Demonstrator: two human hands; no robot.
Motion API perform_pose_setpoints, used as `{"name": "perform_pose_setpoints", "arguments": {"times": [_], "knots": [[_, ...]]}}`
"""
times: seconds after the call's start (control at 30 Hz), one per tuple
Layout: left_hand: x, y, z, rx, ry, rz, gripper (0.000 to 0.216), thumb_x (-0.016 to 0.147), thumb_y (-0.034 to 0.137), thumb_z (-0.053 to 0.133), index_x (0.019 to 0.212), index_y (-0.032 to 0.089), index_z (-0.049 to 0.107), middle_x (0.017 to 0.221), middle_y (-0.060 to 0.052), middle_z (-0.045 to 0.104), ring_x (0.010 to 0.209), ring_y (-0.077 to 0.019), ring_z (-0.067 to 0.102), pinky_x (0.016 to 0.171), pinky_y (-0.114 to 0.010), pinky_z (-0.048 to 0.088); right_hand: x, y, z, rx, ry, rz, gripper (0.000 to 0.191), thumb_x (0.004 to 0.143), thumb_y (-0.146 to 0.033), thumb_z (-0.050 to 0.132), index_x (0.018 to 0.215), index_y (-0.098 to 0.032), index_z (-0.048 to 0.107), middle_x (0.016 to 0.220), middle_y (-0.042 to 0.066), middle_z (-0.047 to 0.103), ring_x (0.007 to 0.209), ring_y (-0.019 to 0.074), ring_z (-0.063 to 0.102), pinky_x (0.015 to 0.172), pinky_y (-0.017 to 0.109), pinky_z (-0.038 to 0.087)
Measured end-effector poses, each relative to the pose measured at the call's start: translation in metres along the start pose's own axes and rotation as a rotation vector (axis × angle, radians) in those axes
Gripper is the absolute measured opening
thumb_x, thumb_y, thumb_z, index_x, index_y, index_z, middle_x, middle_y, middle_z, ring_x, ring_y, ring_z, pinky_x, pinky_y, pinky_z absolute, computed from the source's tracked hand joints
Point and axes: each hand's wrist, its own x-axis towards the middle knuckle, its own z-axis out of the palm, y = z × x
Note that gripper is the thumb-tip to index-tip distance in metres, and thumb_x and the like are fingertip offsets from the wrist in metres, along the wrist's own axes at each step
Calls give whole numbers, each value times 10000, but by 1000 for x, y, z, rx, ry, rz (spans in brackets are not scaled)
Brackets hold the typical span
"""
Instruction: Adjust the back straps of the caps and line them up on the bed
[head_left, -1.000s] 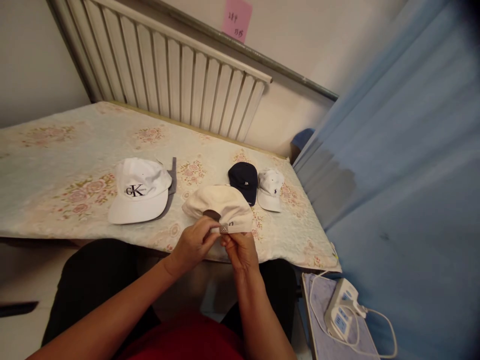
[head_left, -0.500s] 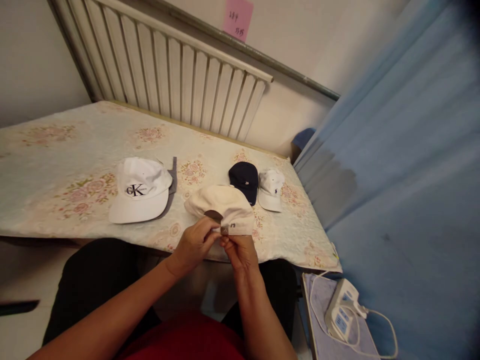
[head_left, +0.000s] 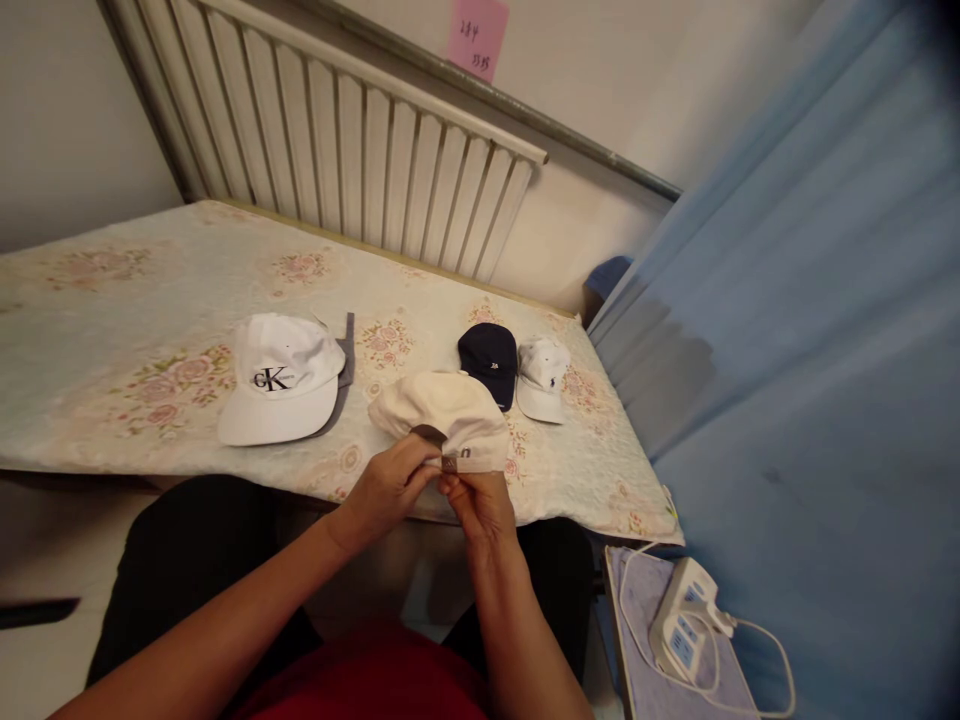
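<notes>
A cream baseball cap (head_left: 442, 400) is held over the bed's front edge, its back opening and brown buckle turned towards me. My left hand (head_left: 390, 485) pinches the strap end left of the buckle. On the other side, my right hand (head_left: 480, 500) grips the lower rim just beneath the buckle. Beyond the cream cap lie a navy cap (head_left: 486, 355) and a small white cap (head_left: 543, 375), side by side. Off to the left rests a white cap with black lettering (head_left: 281, 365), overlapping a grey cap (head_left: 346, 365) that is mostly hidden behind it.
The flowered bed cover (head_left: 172, 270) spreads under the caps. A radiator (head_left: 360, 150) stands along the wall behind. On the right hang blue curtains (head_left: 787, 350), with a white power strip (head_left: 682, 620) and its cables on a small table (head_left: 637, 620) below.
Both hands stay at the buckle of the cream cap. The strap and back opening have shifted only slightly.
</notes>
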Motion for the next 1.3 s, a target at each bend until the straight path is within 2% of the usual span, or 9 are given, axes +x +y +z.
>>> {"name": "perform_pose_setpoints", "arguments": {"times": [0.57, 0.73, 0.8, 0.93, 1.0, 1.1, 1.2, 1.23, 1.3], "knots": [[-2, -1, -3, -4, -44, -13, 166, 915, 204, 475, 1012, 177, 607, 878, -46, 634, 833, -152, 606, 752, -275, 493, -3, 1, -1, -24, 20, -20, 257, 539, -100, 716, 760, -198, 629, 641, -46, 587, 500, 90, 456, 443, 223, 386], [-5, -1, -3, -22, 7, -11, 225, 899, 203, 509, 1115, 184, 566, 1052, -86, 626, 940, -170, 607, 770, -286, 510, -3, -1, 1, -19, 44, -7, 284, 529, -97, 718, 769, -203, 614, 607, -66, 562, 468, 78, 431, 443, 222, 373], [-8, 1, -5, -26, 65, -39, 253, 893, 204, 522, 1144, 188, 553, 1119, -97, 604, 864, -147, 608, 702, -264, 510, -4, -1, 1, 1, 53, -10, 285, 527, -95, 718, 764, -206, 606, 611, -71, 564, 466, 72, 430, 443, 219, 368], [-15, 2, -12, -36, 254, -232, 199, 880, 269, 543, 1053, 178, 580, 1001, -65, 610, 680, -107, 553, 627, -254, 479, -4, -1, 1, 67, 48, 11, 278, 521, -73, 723, 721, -200, 577, 571, -82, 541, 455, 65, 423, 447, 217, 363], [-19, -2, -14, -120, 343, -437, 200, 873, 326, 546, 996, 173, 581, 819, -19, 598, 643, -113, 540, 598, -249, 464, -3, -1, -1, 96, 48, 14, 289, 521, -63, 720, 728, -198, 570, 572, -82, 541, 456, 64, 423, 453, 218, 363], [-25, -12, -13, -428, 401, -786, 242, 867, 401, 537, 888, 162, 569, 620, 34, 529, 536, -104, 509, 514, -228, 428, -3, -2, -2, 123, 52, 15, 300, 519, -56, 713, 730, -201, 557, 579, -85, 538, 462, 61, 415, 462, 220, 359], [-28, -17, -8, -904, 274, -1040, 270, 850, 411, 565, 855, 142, 592, 714, -36, 642, 595, -132, 604, 570, -268, 491, -3, -2, -1, 137, 63, 26, 306, 505, -52, 717, 687, -210, 528, 559, -94, 514, 454, 56, 392, 456, 215, 338], [-27, -17, -5, -1082, 202, -1085, 269, 855, 403, 562, 883, 139, 608, 811, -79, 684, 691, -160, 654, 643, -299, 525, -3, -2, 0, 140, 65, 32, 307, 503, -52, 720, 682, -211, 527, 565, -92, 519, 456, 56, 393, 454, 213, 334], [-23, -14, -2, -1391, 98, -1076, 280, 896, 386, 507, 971, 145, 628, 1056, -138, 691, 957, -203, 670, 843, -354, 530, -2, -2, 0, 143, 60, 45, 297, 507, -59, 727, 678, -210, 537, 585, -83, 541, 463, 57, 399, 452, 211, 334]]}}
